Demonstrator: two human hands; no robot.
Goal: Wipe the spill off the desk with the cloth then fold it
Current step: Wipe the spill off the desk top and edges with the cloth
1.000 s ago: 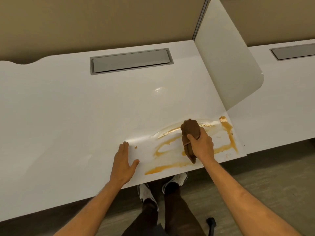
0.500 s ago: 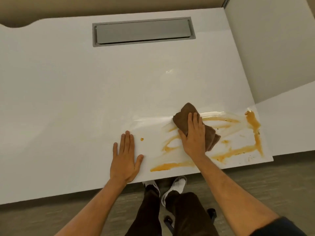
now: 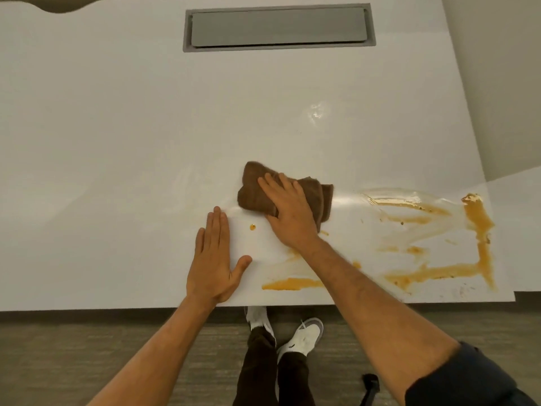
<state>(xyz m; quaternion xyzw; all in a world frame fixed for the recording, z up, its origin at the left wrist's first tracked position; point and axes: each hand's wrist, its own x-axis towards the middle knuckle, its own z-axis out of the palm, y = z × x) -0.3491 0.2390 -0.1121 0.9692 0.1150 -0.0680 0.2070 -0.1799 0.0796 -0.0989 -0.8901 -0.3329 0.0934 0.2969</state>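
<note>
A bunched brown cloth [image 3: 257,189] lies on the white desk [image 3: 117,142], and my right hand [image 3: 288,212] presses flat on top of it. Orange-brown spill streaks [image 3: 480,230] spread over the desk's front right part, with a wet smear beside them. One streak [image 3: 289,284] lies near the front edge under my right forearm, and a small drop [image 3: 252,227] sits between my hands. My left hand [image 3: 215,259] rests flat on the desk, fingers together, holding nothing, just left of the cloth.
A grey cable hatch [image 3: 278,27] is set into the desk's back. A white divider panel [image 3: 497,83] stands at the right, with another desk [image 3: 521,230] beyond it. The front edge runs just below my hands; my legs and white shoes [image 3: 304,335] stand on the floor.
My right hand has slid the cloth leftward across the spill, clearing the streaks in the middle. The left hand has stayed flat in place. The camera has leaned in closer over the desk.
</note>
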